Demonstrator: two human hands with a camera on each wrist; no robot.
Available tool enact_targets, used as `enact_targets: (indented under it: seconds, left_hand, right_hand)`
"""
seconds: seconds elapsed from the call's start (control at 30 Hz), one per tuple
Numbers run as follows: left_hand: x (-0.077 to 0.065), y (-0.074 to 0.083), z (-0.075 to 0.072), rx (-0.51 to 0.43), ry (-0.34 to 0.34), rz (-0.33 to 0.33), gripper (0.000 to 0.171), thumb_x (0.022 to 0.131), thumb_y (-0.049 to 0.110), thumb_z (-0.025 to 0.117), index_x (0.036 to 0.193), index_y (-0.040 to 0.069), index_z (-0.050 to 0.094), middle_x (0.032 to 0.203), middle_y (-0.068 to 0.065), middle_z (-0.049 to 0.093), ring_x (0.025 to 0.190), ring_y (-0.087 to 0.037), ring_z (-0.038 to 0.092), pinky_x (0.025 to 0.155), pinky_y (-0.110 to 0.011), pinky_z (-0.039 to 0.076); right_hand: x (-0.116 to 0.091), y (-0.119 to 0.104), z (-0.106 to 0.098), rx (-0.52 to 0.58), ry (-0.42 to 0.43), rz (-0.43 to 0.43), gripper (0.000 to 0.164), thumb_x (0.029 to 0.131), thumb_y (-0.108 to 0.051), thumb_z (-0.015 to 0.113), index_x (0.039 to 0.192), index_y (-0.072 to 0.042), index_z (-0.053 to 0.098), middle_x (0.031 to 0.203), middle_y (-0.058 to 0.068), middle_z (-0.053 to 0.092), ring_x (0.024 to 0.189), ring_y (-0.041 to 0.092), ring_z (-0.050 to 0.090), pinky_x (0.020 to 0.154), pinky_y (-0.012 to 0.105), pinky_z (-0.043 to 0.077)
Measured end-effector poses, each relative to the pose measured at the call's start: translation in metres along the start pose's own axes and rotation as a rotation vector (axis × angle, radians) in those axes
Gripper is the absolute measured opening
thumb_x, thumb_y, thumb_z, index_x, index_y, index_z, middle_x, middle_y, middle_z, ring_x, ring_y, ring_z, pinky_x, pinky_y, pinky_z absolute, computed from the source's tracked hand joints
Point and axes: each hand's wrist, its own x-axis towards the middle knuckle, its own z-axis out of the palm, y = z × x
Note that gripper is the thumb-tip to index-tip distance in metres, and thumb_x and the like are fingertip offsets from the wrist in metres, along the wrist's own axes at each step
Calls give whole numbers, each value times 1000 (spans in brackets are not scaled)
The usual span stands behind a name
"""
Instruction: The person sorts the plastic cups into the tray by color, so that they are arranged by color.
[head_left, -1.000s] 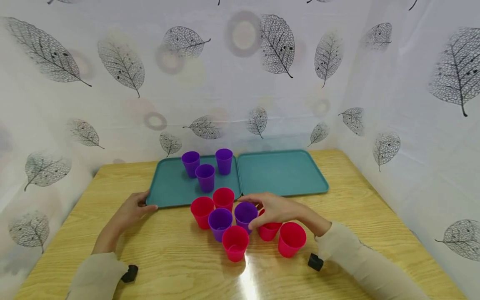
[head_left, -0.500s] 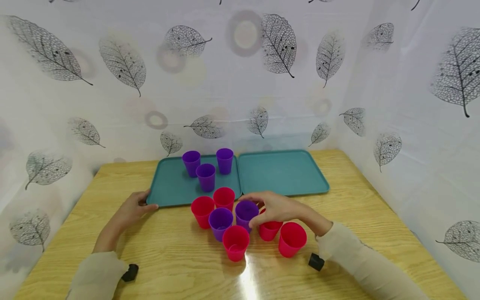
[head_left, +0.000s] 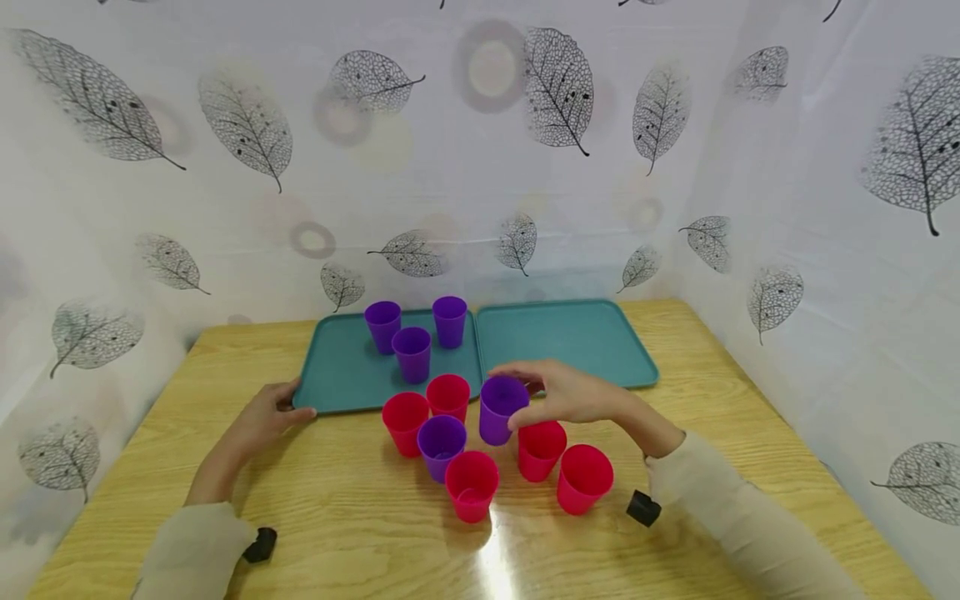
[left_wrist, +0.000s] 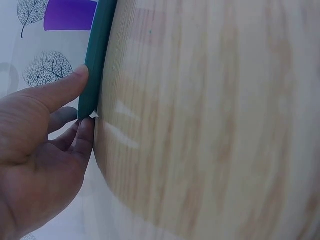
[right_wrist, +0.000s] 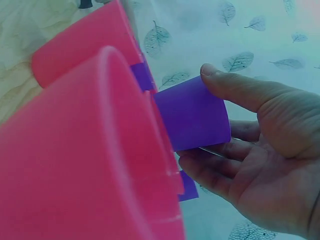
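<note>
My right hand [head_left: 572,393] grips a purple cup [head_left: 495,423] near its rim, thumb on the near side and fingers behind. The cup is upright, raised over the front edge of the trays. In the right wrist view the thumb presses on the side of the purple cup [right_wrist: 195,117]. My left hand [head_left: 262,418] holds the front left corner of the left teal tray [head_left: 337,371]; in the left wrist view its thumb lies along the tray edge [left_wrist: 95,75], with fingers curled at the corner. Three purple cups [head_left: 412,357] stand on that tray.
Another purple cup [head_left: 441,450] stands on the wooden table [head_left: 337,517] among several red cups, including a near one [head_left: 471,487] and one at the right [head_left: 583,481]. The right teal tray [head_left: 566,342] adjoins the left one. A leaf-print cloth [head_left: 450,167] hangs behind.
My right hand has lifted the purple cup from the group and moved it slightly up and right, away from the cup beside it. The left hand stays at the tray corner.
</note>
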Motion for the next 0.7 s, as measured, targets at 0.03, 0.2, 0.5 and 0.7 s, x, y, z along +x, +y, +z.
enact_targets:
  seconds: [0.03, 0.2, 0.5, 0.7]
  left_hand:
    - [0, 0, 0, 4, 1, -3, 73, 104, 12, 64, 152, -22, 20, 148, -45, 37, 125, -50, 53, 93, -49, 52]
    - [0, 1, 0, 8, 2, -6, 73, 104, 12, 64, 151, -22, 21, 148, -45, 36, 125, -50, 52, 94, -50, 51]
    - [0, 0, -1, 8, 6, 5, 73, 104, 13, 65, 151, -22, 22, 146, -46, 38, 120, -48, 56, 89, -47, 53]
    - [0, -2, 0, 7, 9, 2, 73, 104, 12, 65, 151, -22, 21, 146, -46, 38, 120, -49, 56, 89, -48, 53]
  right_hand:
    - [0, -2, -2, 4, 5, -1, 69, 91, -15, 79, 149, 6, 48, 129, 12, 68, 116, 29, 66, 102, 50, 52]
    - [-1, -11, -17, -13, 37, -7, 71, 91, -14, 80, 150, 5, 47, 133, 13, 66, 119, 28, 64, 103, 49, 51]
    - [1, -23, -42, -53, 119, 15, 71, 91, -16, 82, 151, 1, 48, 138, 12, 65, 125, 26, 62, 104, 45, 51]
    - [9, -21, -55, -70, 163, 40, 73, 92, -19, 81, 154, -4, 46, 146, 10, 59, 130, 27, 59, 104, 45, 51]
